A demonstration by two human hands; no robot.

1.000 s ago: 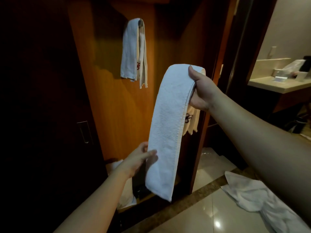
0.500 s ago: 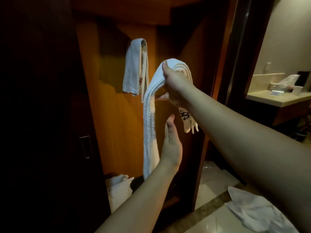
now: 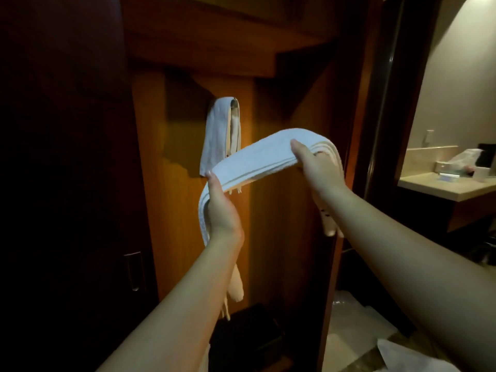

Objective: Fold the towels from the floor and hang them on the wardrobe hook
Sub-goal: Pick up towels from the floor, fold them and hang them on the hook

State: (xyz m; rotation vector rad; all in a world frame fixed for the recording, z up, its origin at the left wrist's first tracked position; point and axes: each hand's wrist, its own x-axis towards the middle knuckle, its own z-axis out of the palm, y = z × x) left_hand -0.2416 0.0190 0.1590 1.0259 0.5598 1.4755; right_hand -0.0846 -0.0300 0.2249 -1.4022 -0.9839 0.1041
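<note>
We grip a folded white towel (image 3: 257,159) with both hands, left hand (image 3: 221,210) and right hand (image 3: 316,167), before the wooden wardrobe panel (image 3: 273,237); another towel (image 3: 217,135) hangs there, with a vanity counter (image 3: 445,187) at right.

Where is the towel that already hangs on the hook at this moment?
In the head view the hanging towel is left of centre on the wardrobe's wooden panel, just above the left hand and behind the left end of the folded towel held by both hands.
</note>
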